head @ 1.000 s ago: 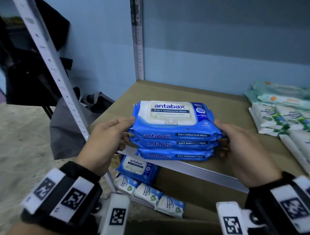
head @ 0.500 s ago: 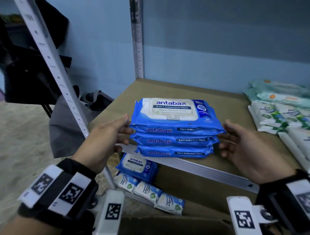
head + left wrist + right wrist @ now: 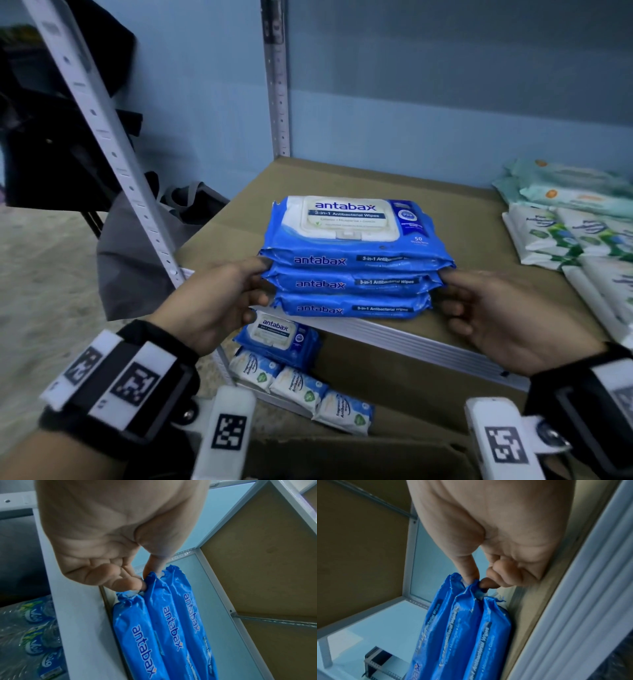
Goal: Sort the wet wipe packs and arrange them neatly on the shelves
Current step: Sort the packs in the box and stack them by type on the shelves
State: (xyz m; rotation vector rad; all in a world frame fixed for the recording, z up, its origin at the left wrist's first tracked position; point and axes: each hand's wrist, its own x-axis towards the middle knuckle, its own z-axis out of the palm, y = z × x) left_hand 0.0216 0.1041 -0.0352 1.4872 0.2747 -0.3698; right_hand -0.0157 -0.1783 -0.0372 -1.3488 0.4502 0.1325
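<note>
Three stacked antabax packs (image 3: 352, 260) on the shelf (image 3: 479, 274), centre frame.
Long axes run left–right, labels up; left hand (image 3: 219, 301) and right hand (image 3: 507, 315) pinch the middle pack's (image 3: 352, 283) end seams.

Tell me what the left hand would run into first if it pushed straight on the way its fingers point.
The left hand already pinches the middle pack's crimped end in the antabax stack, so it would press into that stack straight away.

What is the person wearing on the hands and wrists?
Both hands, left hand and right hand, are bare, without gloves. Each wrist carries a black band with white plates printed with square black-and-white marker codes, and a white block with another code.
</note>
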